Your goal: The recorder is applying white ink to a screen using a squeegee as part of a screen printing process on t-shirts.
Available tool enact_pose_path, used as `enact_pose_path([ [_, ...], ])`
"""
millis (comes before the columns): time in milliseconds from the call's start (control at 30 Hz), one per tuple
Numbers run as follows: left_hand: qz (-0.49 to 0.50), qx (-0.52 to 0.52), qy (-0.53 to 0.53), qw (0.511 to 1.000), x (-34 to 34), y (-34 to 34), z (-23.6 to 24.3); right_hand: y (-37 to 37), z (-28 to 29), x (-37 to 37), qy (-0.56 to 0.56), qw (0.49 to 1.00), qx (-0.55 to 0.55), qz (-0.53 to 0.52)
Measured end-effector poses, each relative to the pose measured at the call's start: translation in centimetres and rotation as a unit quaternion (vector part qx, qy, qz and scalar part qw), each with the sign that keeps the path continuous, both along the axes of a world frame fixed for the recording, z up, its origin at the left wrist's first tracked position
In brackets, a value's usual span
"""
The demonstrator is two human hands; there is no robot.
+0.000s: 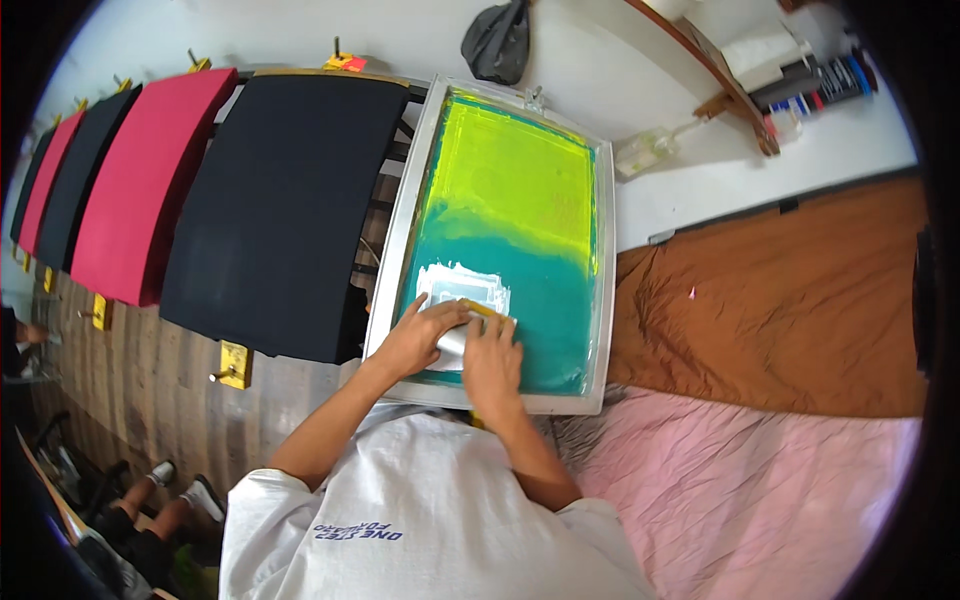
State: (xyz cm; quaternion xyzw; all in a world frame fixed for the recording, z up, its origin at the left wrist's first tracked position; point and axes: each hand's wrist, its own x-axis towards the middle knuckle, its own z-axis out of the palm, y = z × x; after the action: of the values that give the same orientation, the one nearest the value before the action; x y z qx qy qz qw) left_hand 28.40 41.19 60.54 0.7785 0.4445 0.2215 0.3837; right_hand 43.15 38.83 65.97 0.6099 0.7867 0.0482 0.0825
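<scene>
Gripping a yellow-edged squeegee with left hand and right hand, close together; holding it low on the framed teal-and-lime screen, at the white ink patch; just right of a black-covered platen.

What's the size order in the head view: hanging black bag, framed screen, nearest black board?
1. Framed screen
2. Nearest black board
3. Hanging black bag
Apparent size only.
</scene>
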Motion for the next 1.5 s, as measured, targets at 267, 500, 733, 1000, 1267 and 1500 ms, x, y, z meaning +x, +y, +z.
enact_pose_path([
  [267,0.068,0.042,0.008,0.997,-0.2,-3.7,-0.9,-2.1,-0.4,-0.1,0.056,0.994,-0.079,0.052],
  [500,0.062,0.061,0.000,0.996,-0.6,-0.8,1.9,1.1,1.9,1.1,0.176,0.972,-0.151,0.041],
  [733,0.032,0.108,0.118,0.987,-1.5,7.0,0.8,8.0,-0.2,0.9,0.200,0.969,-0.143,0.023],
  [1000,-0.015,0.089,0.144,0.985,-2.5,8.8,1.9,10.2,-1.1,0.8,0.214,0.962,-0.165,0.035],
  [1267,0.027,0.038,0.147,0.988,-3.0,4.3,2.9,7.6,-0.5,0.2,0.235,0.952,-0.182,0.073],
  [1500,0.096,0.001,0.117,0.988,-1.6,-1.4,4.0,4.3,0.3,1.3,0.234,0.943,-0.213,0.102],
])
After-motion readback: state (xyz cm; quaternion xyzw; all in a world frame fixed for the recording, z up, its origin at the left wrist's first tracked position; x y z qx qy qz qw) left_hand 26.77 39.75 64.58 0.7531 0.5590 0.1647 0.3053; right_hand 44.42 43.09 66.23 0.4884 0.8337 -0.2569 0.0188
